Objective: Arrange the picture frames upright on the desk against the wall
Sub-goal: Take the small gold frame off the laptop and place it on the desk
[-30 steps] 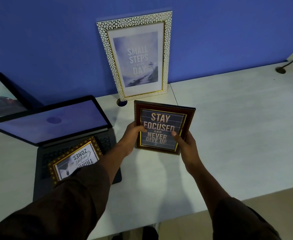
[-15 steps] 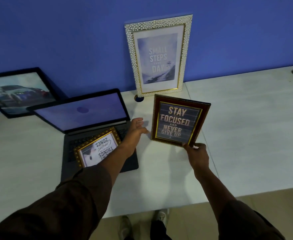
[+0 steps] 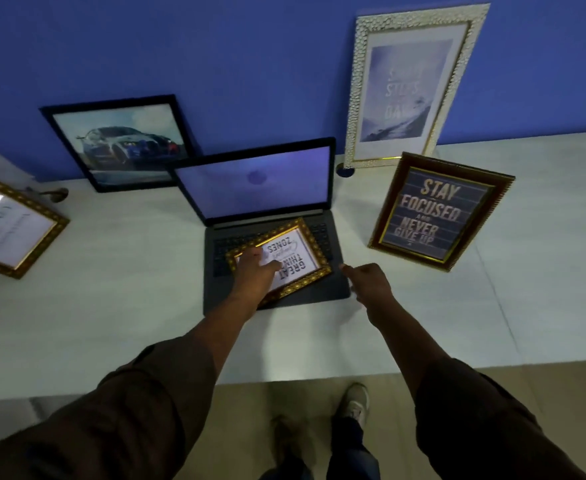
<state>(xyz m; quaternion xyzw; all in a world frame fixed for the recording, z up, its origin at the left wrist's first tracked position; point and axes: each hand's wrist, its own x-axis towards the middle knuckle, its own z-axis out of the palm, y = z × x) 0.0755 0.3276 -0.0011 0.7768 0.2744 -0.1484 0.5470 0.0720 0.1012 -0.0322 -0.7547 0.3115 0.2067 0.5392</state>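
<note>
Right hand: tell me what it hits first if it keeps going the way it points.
Probably the gold frame lying on the laptop: the right hand points left at its near corner, though height is unclear.

gold frame (image 3: pixel 11 225) cut off left; white frame (image 3: pixel 412 88) text blurred

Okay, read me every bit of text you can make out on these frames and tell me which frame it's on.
"STAY FOCUSED AND NEVER GIVE UP": dark red frame, standing on the desk.
"GREAT THIN…" and "ZONES", upside down, partly hidden by the left hand: small gold frame lying on the laptop.
White pebbled frame: faint lettering, too washed out to read.
Gold frame at left edge: blurred, unreadable.
Car picture: no text visible.
</note>
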